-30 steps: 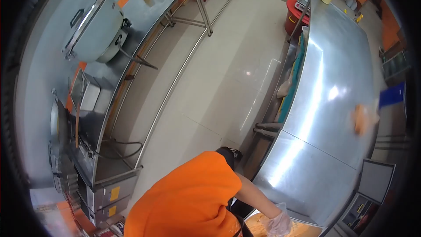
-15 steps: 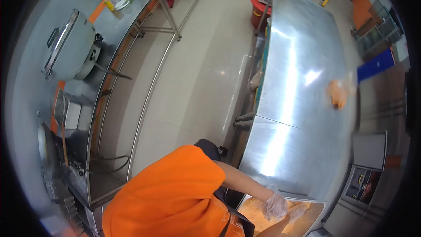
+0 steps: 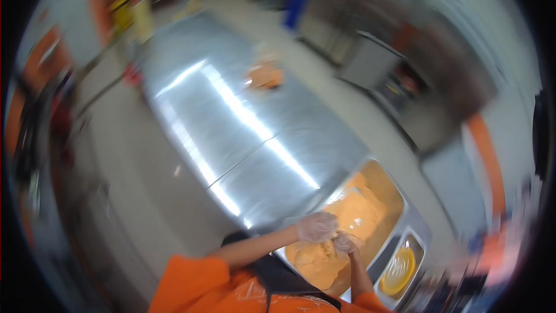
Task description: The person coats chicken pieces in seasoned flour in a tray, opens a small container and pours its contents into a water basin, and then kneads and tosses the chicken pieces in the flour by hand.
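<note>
Both of my hands wear clear plastic gloves and are close together above a deep metal basin. Orange powder or flour-like mix is heaped in it. My left hand reaches in from the left, over the basin's near side. Just to its right, my right hand is bent with the fingers toward the left hand; the two seem to touch or nearly touch. Motion blur smears the fingers, and I cannot make out anything held.
A long steel table adjoins the basin. On it lies a clear bag with orange contents. Right of the basin, a smaller compartment holds a round yellow-rimmed item. Steel cabinets stand beyond the table.
My view has swung to the right, bringing the whole basin and the small compartment into sight. My hands remain close together over the orange powder.
</note>
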A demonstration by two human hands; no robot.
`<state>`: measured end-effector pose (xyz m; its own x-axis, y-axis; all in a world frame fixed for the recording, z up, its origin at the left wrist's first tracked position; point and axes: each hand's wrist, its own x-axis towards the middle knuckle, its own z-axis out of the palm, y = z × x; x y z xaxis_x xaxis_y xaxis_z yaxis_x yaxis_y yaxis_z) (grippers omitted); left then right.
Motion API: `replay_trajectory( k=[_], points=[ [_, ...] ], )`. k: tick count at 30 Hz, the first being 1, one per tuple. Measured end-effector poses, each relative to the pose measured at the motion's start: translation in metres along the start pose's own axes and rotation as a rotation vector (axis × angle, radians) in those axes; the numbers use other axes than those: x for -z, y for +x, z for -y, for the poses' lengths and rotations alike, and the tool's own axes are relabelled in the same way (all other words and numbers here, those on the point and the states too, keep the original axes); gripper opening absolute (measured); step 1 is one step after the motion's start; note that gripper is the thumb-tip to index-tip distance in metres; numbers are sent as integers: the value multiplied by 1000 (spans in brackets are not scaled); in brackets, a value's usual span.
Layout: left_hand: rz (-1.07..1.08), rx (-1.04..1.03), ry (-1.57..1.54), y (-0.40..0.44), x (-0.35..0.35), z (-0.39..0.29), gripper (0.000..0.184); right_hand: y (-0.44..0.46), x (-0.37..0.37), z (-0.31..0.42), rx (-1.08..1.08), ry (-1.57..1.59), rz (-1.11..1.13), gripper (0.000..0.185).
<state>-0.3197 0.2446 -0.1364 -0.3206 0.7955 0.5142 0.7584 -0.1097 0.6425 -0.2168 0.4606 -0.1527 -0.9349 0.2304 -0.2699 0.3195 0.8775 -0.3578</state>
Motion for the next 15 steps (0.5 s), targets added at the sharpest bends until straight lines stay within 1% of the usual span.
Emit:
replay_trajectory(
  k=[3, 5, 6, 7, 9, 10, 11, 12, 13, 14, 15],
  points=[
    [100, 71, 160, 17, 17, -20, 37, -3, 42, -6, -114, 20, -85, 54],
    [151, 127, 215, 28, 12, -31, 46, -1, 62, -13, -268, 70, -142, 55],
    [169, 170, 239, 33, 9, -38, 50, 9, 40, -37, -380, 108, -253, 57],
    [184, 221, 258, 38, 1, -44, 54, 14, 24, -53, -313, 32, -241, 50],
    [201, 324, 277, 41, -13, -56, 62, 17, -62, -109, 201, 123, -475, 38],
    [213, 383, 273, 41, -18, -62, 66, -2, -56, -94, 169, 212, -362, 34],
    [233, 470, 262, 37, -24, -66, 70, -16, -53, -72, 102, 201, -278, 32],
    [261, 584, 243, 33, -27, -68, 74, -33, -46, -45, 35, 183, -193, 29],
    [309, 715, 188, 33, -25, -75, 73, -42, -49, -27, -79, 61, -116, 28],
    [354, 847, 142, 33, -22, -81, 73, -44, -63, -37, -122, 73, -144, 28],
    [385, 813, 147, 33, -22, -82, 73, -38, -83, -58, 13, 142, -136, 28]
  ],
)
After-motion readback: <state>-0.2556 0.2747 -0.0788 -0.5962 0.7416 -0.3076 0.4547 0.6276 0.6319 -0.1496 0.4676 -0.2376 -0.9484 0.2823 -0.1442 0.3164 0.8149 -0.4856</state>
